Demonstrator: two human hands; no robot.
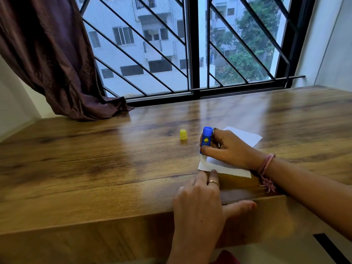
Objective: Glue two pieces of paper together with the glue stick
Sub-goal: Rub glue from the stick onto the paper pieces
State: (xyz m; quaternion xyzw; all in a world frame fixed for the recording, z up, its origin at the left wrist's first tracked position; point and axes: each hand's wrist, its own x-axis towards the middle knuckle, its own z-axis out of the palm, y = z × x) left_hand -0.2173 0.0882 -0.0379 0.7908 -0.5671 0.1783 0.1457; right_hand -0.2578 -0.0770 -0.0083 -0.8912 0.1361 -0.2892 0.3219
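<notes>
A small white paper (228,168) lies near the front edge of the wooden table (95,159). My right hand (230,147) grips a blue glue stick (206,139), held tip down, with its white tip touching the paper's left end. My left hand (200,199) lies in front of the paper, and straight fingertips press on its near edge. A second white paper (247,137) lies further back, partly hidden behind my right hand. The yellow cap (183,134) of the glue stick stands alone on the table, left of the stick.
A black barred window (190,54) runs along the table's far edge. A dark purple curtain (47,54) hangs at the back left and rests on the tabletop. White walls close in on both sides.
</notes>
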